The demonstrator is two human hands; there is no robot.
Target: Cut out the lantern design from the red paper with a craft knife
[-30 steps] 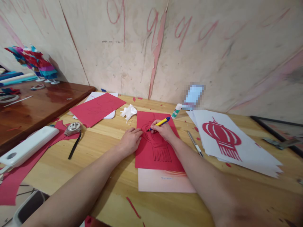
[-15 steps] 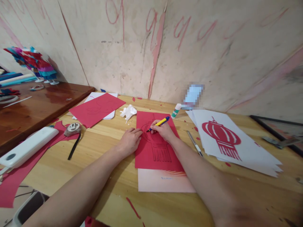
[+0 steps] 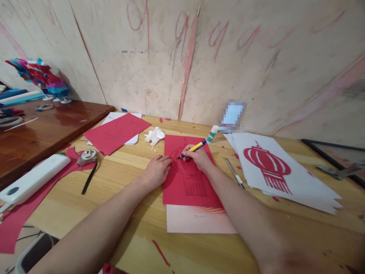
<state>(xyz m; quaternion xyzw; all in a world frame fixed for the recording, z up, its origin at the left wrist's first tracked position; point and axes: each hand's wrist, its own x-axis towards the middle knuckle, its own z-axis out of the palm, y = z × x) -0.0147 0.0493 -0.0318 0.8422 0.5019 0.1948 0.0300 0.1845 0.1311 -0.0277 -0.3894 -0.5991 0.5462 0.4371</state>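
A sheet of red paper (image 3: 173, 192) lies in front of me, with a lantern outline drawn on it in dark lines. My right hand (image 3: 196, 156) grips a yellow and blue pen (image 3: 196, 146), its tip on the lantern's round body. The hand hides part of the drawing. At the sheet's left edge, my left hand (image 3: 158, 169) rests flat, fingertips on the paper and fingers stretched out. Under the red sheet, a pale printed sheet (image 3: 188, 224) sticks out toward me.
Right are a utility knife (image 3: 235, 173), a glue stick (image 3: 212, 134) and white sheets (image 3: 308, 194) bearing a red paper lantern (image 3: 266, 164). Left are crumpled tissue (image 3: 154, 135), another red sheet (image 3: 114, 133), a tape measure (image 3: 88, 156) and a white device (image 3: 37, 179). A blurred phone (image 3: 232, 116) leans behind.
The pen and my right hand have shifted very slightly to the right along the lantern drawing. My left hand stays where it was.
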